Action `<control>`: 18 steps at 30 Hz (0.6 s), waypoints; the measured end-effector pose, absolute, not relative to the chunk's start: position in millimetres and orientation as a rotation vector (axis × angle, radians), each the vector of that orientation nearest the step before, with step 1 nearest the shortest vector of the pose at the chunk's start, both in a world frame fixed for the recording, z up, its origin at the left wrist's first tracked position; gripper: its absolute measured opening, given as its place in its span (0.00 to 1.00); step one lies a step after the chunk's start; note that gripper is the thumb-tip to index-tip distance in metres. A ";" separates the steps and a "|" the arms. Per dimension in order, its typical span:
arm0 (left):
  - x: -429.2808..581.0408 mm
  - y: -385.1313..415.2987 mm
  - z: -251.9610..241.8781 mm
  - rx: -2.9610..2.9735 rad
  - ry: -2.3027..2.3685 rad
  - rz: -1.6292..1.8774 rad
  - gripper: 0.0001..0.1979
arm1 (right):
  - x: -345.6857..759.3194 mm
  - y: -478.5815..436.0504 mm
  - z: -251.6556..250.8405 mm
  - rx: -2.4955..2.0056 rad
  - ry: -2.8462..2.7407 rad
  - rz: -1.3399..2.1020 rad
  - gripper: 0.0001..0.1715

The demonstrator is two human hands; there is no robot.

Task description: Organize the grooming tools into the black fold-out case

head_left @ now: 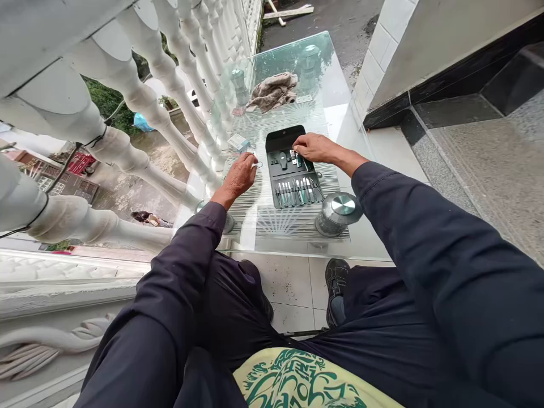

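On the glass table, a black manicure case (272, 148) lies unfolded. A row of slim metal tools (297, 191) fills its near half, and nail clippers (283, 161) sit in the far half. Left of the case, my left hand (240, 174) is closed in a pinch on small scissors (260, 164), of which a metal ring handle shows past the fingertips. My right hand (317, 148) reaches over the case's far right part. Its fingers are curled together at the clippers there, and what they grip is hidden.
The glass table (238, 245) has metal-capped legs (343, 204). A crumpled cloth (274, 90) lies toward its far end, and a small box (238, 141) near its left side. White balusters (123, 161) line the left; stone steps (488, 153) rise at right.
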State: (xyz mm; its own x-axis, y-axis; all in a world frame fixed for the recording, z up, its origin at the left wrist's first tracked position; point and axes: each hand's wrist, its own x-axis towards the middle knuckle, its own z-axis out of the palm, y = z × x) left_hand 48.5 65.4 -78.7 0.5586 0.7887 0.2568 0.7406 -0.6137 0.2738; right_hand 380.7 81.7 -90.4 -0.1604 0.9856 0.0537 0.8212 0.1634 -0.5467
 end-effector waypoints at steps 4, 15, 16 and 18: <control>88.8 28.1 -66.6 2.756 1.177 0.624 0.12 | 380.4 83.5 -74.7 -1.916 -1.925 0.602 0.14; 139.6 -71.0 -59.1 2.950 0.872 0.041 0.17 | 341.1 75.5 -58.1 -2.080 -1.849 0.487 0.12; 139.7 -71.9 -59.1 2.954 0.861 0.036 0.17 | 339.9 75.0 -56.9 -2.077 -1.826 0.488 0.11; 140.1 -71.5 -59.3 2.961 0.837 0.035 0.16 | 338.0 74.4 -55.5 -2.064 -1.777 0.500 0.07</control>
